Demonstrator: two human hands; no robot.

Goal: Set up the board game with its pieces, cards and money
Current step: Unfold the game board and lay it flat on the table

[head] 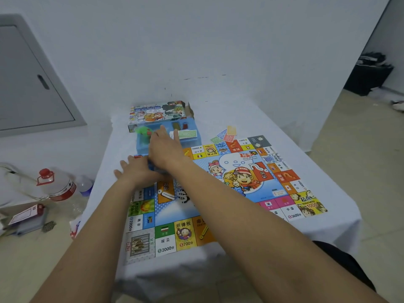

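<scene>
Forearms enter from the near edge of the frame and cross above the game board (220,193), which lies unfolded and flat on the white-covered table (284,132). The board's near-left corner, the jail square, sits close to the table's front edge.

Left hand (135,171): at the board's far-left corner, palm down, fingers extended and slightly spread. Something blue and red shows between the two hands, but whether the left hand presses or holds it cannot be told.

Right hand (165,147): crossed over the left wrist, reaching toward the blue plastic tray (192,138) just beyond the board's far edge. The fingers look extended and close together; their tips are blurred, so a pinch cannot be confirmed.

Tray contents: a green banknote stack (187,134), dark red and olive pieces (180,126), and a green translucent bag (143,131) at the left end. Four coloured cards (225,134) lie fanned on the cloth to the right of the tray. The printed game box (157,113) stands behind the tray, against the wall.

Probable faults from this position:
- The crossed arms may sweep the board out of position, as it lies loose on a cloth.
- A hurried lift may scatter the banknotes.
- Small pieces may roll off the table's left edge, near the bottle (58,184) on the floor.
</scene>
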